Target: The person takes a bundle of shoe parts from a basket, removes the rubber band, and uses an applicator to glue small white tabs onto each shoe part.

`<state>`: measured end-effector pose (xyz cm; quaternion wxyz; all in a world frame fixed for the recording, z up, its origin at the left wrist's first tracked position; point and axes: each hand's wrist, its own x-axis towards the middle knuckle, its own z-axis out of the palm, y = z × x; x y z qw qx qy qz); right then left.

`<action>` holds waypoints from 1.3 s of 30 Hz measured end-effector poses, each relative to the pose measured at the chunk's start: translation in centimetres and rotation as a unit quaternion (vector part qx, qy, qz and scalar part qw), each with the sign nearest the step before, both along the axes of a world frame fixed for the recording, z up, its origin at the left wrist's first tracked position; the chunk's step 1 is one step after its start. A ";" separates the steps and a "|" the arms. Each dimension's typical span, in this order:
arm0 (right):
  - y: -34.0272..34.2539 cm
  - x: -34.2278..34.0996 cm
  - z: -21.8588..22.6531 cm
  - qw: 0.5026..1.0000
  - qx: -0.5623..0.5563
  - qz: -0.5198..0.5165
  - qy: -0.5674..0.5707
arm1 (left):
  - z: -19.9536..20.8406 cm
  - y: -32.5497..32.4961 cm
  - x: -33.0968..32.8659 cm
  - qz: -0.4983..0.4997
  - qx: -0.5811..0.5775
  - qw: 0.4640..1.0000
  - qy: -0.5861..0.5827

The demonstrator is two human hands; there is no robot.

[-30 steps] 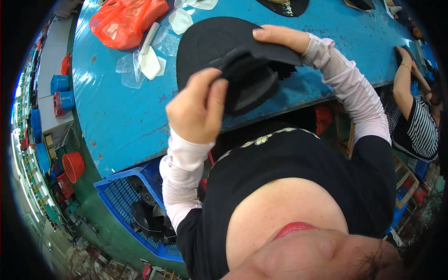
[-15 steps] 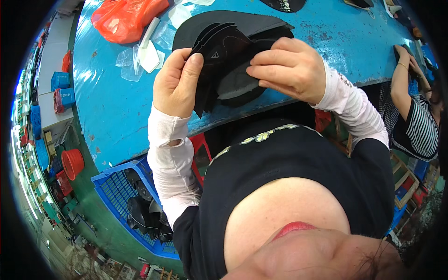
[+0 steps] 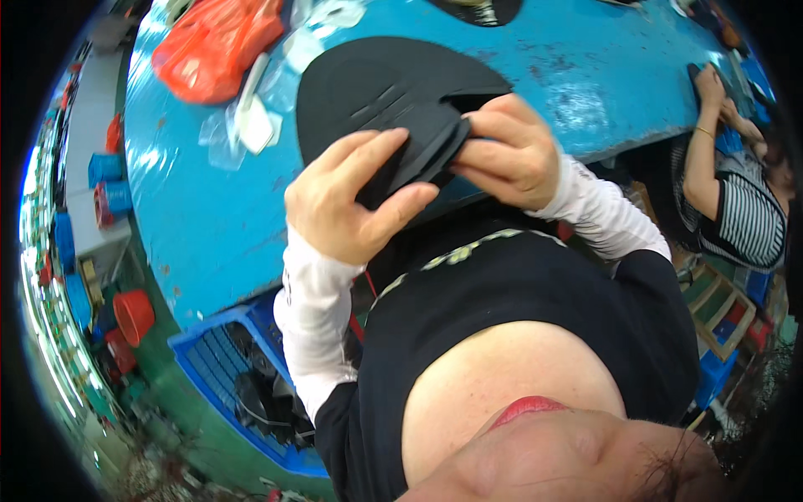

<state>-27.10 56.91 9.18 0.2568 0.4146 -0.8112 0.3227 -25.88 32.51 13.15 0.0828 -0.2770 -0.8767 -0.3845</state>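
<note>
A stack of thin black shaped pieces [image 3: 351, 88], with rounded outlines and short slits, is between my hands over the near edge of the blue table. My left hand [image 3: 347, 197] curls round the near left side, fingers on the upper face and thumb by the lower edges. Part of the stack is hidden under it. At the stack's right end, my right hand [image 3: 510, 155] pinches the layered edges between thumb and fingers. Several layers fan apart between the two hands. What the pieces are for cannot be told.
An orange-red plastic bag [image 3: 217, 50] and clear and white plastic scraps [image 3: 255, 121] lie on the blue table [image 3: 209, 217] at far left. Another black piece [image 3: 481, 10] is at the far edge. A blue basket [image 3: 209, 356] holds black items below left. A co-worker [image 3: 736, 192] works at right.
The stack has turned so its broad face shows and its layered edges point toward me. My left hand has shifted over its near side; my right hand has moved slightly nearer and left.
</note>
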 end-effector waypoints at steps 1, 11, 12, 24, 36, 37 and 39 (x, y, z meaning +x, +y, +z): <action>-0.2 0.2 -0.7 1.000 -0.027 -0.001 -0.010 | 0.2 0.4 0.0 0.000 -0.038 0.999 0.013; 0.2 0.4 -1.5 0.981 -0.159 0.000 0.107 | -1.4 2.2 1.4 0.018 -0.170 0.974 0.148; 0.1 0.1 -0.8 0.981 -0.159 -0.004 0.111 | -1.5 2.5 1.6 0.030 -0.192 0.968 0.159; -2.0 -2.2 -1.5 0.984 -0.146 0.095 -0.032 | -1.0 1.6 1.9 0.045 -0.081 0.991 0.097; -0.8 -0.5 -2.0 0.992 -0.110 0.055 -0.029 | -3.8 1.8 1.9 0.042 -0.053 0.974 0.218; -0.8 -0.5 -2.0 0.992 -0.108 0.053 -0.029 | -4.6 1.6 2.0 0.040 -0.047 0.967 0.249; -0.9 -0.4 -1.8 0.993 -0.105 0.054 -0.028 | -5.4 1.4 1.6 0.040 -0.026 0.963 0.266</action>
